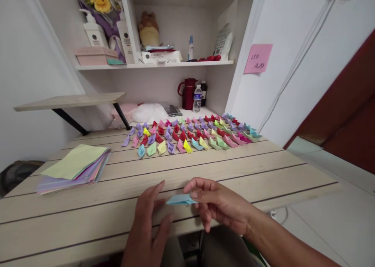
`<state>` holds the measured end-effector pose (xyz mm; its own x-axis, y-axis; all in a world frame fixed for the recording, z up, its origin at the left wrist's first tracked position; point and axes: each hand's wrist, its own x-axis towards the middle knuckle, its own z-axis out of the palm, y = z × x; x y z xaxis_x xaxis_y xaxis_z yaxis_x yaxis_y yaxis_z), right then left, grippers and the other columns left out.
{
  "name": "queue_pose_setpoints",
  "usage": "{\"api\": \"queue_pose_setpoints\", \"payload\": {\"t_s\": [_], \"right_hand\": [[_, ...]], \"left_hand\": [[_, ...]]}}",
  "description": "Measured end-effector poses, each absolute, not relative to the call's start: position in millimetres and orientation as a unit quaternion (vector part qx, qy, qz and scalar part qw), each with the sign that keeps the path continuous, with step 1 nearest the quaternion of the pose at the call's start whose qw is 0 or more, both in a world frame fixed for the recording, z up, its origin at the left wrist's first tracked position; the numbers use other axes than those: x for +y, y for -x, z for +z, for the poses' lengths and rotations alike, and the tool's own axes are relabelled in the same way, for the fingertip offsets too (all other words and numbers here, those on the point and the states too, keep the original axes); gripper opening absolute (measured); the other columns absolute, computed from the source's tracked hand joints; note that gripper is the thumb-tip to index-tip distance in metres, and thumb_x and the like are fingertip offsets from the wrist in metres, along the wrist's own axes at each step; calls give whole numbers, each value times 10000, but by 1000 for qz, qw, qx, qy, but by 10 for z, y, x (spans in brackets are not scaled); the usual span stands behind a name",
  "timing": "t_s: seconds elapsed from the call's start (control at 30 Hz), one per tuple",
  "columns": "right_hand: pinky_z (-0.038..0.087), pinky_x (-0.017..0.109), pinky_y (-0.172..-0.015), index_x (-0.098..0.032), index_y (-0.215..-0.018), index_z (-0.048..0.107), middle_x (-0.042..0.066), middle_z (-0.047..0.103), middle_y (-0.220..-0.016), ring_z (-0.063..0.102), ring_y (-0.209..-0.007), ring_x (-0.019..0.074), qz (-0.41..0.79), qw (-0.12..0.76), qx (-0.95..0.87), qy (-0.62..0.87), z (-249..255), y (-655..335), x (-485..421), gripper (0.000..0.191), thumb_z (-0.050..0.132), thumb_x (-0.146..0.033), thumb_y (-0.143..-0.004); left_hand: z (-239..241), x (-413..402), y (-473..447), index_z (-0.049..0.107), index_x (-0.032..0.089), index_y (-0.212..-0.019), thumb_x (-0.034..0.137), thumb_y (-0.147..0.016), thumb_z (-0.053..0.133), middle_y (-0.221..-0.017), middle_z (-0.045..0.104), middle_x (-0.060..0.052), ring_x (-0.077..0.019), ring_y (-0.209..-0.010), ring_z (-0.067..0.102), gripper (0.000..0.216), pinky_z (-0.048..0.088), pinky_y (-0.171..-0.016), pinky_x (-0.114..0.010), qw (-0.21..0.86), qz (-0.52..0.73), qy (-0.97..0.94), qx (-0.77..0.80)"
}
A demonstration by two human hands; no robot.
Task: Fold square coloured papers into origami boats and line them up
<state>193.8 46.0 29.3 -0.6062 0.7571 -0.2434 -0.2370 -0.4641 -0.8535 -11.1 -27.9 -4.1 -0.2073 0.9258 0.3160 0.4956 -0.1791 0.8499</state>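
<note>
Between the thumb and fingers of my right hand (219, 202) is a folded piece of light blue paper (179, 199), flat and pointed at its left end. It is held above the front edge of the wooden table (123, 204). My left hand (150, 216) is just left of the paper, thumb and fingers apart and holding nothing. Farther back on the table stand rows of small folded paper boats (175, 136) in many colours.
A stack of coloured paper sheets (77, 167) lies at the table's left, a yellow sheet on top. Behind it stands a small raised shelf (70, 100) on black legs. At the back are a dark red jug (189, 95) and a water bottle (197, 98).
</note>
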Motion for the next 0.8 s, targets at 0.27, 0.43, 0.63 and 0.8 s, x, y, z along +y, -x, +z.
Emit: {"api": "queue_pose_setpoints", "payload": {"t_s": [0.27, 0.43, 0.63, 0.8], "right_hand": [[560, 213, -406, -173, -1032, 668, -21, 691, -640, 594, -383, 88, 821, 262, -402, 309, 282, -1959, 532, 389, 823, -443, -799], [611, 261, -467, -161, -1204, 628, 43, 748, -767, 664, -441, 119, 828, 254, -395, 308, 271, -1961, 535, 485, 623, -574, -951], [620, 250, -463, -174, -1289, 611, 37, 720, -865, 724, -619, 159, 821, 249, -418, 298, 309, -1961, 507, 541, 789, -439, -853], [606, 228, -457, -182, -1278, 599, 52, 733, -929, 736, -637, 162, 808, 235, -443, 309, 302, -1940, 517, 587, 774, -193, -718]], "left_hand": [[-11, -66, 153, 698, 293, -1206, 439, -984, 500, -1076, 786, -25, -184, -937, 744, 332, 594, -813, -317, 241, 430, -650, 578], [-8, -69, 39, 765, 299, -1054, 410, -969, 518, -976, 804, -20, -218, -923, 747, 285, 580, -811, -377, 133, 420, -694, 569], [-36, -61, -7, 755, 286, -1013, 312, -942, 521, -936, 810, -3, -225, -835, 758, 246, 579, -731, -394, 50, 442, -694, 566], [-73, -86, -44, 715, 268, -1127, 257, -932, 521, -913, 808, -1, -225, -788, 755, 275, 579, -699, -393, -12, 441, -697, 565]]}}
